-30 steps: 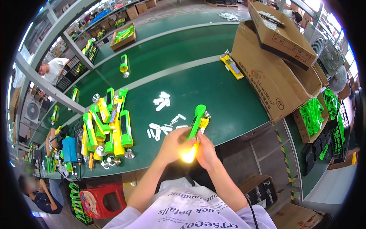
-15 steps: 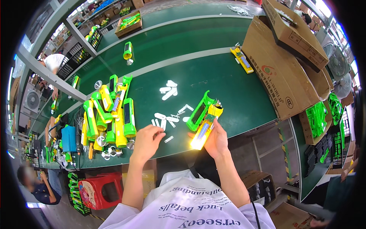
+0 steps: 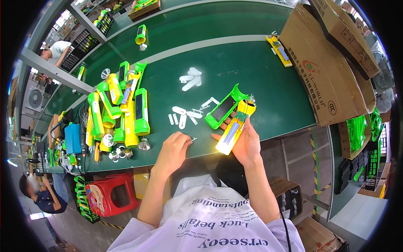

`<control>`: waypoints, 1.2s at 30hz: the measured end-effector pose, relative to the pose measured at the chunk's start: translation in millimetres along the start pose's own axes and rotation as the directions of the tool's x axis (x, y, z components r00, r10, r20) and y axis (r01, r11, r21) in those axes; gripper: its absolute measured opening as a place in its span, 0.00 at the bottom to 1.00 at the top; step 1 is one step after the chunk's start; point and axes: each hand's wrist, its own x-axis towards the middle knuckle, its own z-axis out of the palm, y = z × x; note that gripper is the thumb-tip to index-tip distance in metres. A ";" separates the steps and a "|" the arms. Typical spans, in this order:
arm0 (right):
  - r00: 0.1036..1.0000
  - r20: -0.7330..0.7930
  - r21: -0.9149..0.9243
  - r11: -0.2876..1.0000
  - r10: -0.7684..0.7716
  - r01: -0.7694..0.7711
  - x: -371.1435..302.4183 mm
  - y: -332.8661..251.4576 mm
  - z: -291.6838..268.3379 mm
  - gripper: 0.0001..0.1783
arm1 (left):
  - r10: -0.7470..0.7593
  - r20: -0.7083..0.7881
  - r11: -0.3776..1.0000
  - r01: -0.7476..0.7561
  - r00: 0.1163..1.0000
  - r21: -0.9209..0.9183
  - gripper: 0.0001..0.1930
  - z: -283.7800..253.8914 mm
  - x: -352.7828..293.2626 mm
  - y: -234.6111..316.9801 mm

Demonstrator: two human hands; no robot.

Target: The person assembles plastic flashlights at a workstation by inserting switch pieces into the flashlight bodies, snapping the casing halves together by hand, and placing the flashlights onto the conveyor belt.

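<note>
Yellow plastic forms the long, open flashlight half (image 3: 240,128) grasped by the right hand (image 3: 248,145) over the green table's (image 3: 268,98) near edge. A cylindrical blue battery (image 3: 231,132) and small green circuit board (image 3: 242,116) already sit inside, and the near end glows; the green plastic cover with a dark panel (image 3: 226,107) lies just beside, not yet joined. The half's long axis slants, lamp end away and rightward. At the left hand's (image 3: 174,150) bent fingertips is a thin white plastic strip (image 3: 194,140); whether pinched, I cannot tell.

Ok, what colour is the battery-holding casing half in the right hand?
Yellow; the head view shows that casing half best.
</note>
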 end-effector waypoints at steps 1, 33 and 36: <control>1.000 -0.003 0.002 1.000 0.001 -0.001 0.2 0.5 -0.7 0.29 | 0.014 0.039 1.000 -0.014 0.999 -0.017 0.04 -2.2 0.0 0.7; 0.998 0.063 -0.058 0.998 0.013 -0.009 4.2 -1.0 -10.0 0.31 | -0.024 0.103 0.814 0.079 0.994 -0.576 0.03 2.7 -3.4 28.7; 0.998 0.057 -0.053 0.999 0.014 -0.011 4.2 -0.6 -9.7 0.31 | -0.057 0.089 0.799 0.099 0.994 -0.593 0.02 8.1 -1.5 33.9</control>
